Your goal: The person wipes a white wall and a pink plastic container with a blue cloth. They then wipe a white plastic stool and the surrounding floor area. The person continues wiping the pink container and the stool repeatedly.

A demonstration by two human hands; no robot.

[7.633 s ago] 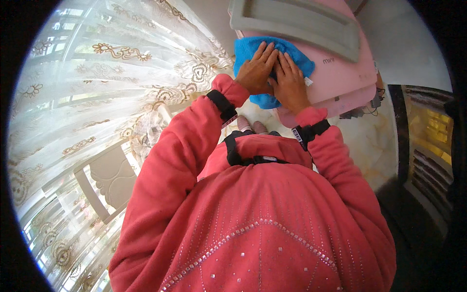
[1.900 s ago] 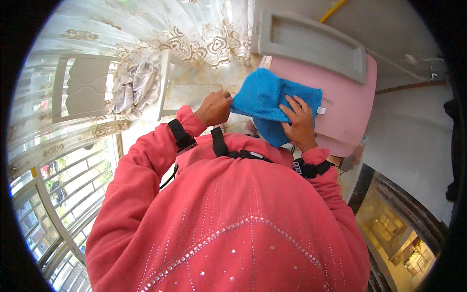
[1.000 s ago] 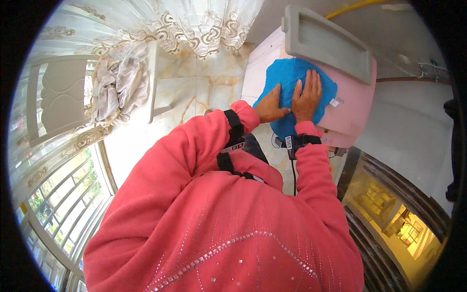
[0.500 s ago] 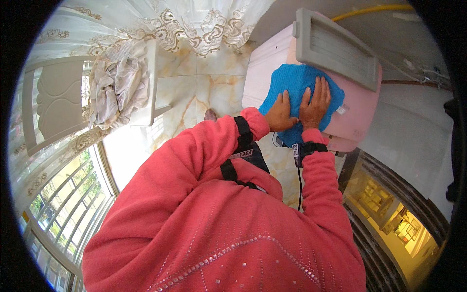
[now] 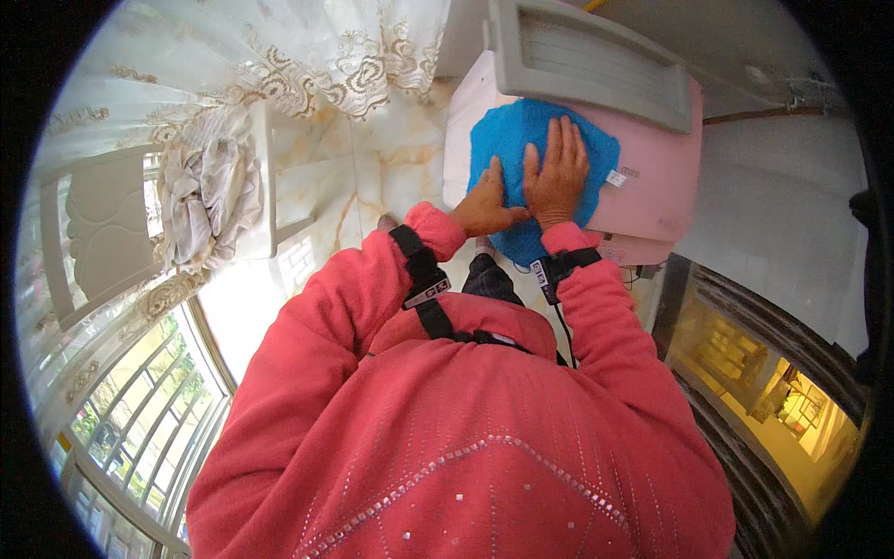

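A blue ribbed cloth (image 5: pixel 510 130) with a small white tag lies spread over the pink appliance (image 5: pixel 652 177). Flat on the cloth rests my right hand (image 5: pixel 557 175), its fingers stretched out toward the grey panel. My left hand (image 5: pixel 487 203) lies on the cloth's near left part, thumb pointing at the right hand and fingers reaching forward. The two hands are close together but apart. Part of the cloth hangs over the appliance's near edge.
A grey framed panel (image 5: pixel 596 70) sits along the appliance's far side. To the left stands a white chair (image 5: pixel 265 177) with a crumpled pale cloth (image 5: pixel 214 182) on its seat. Lace curtains (image 5: pixel 345 56) hang behind; a barred window (image 5: pixel 140 410) is at lower left.
The whole view has shifted, so the appliance, cloth and hands sit further left in the picture. Both hands stay flat on the blue cloth.
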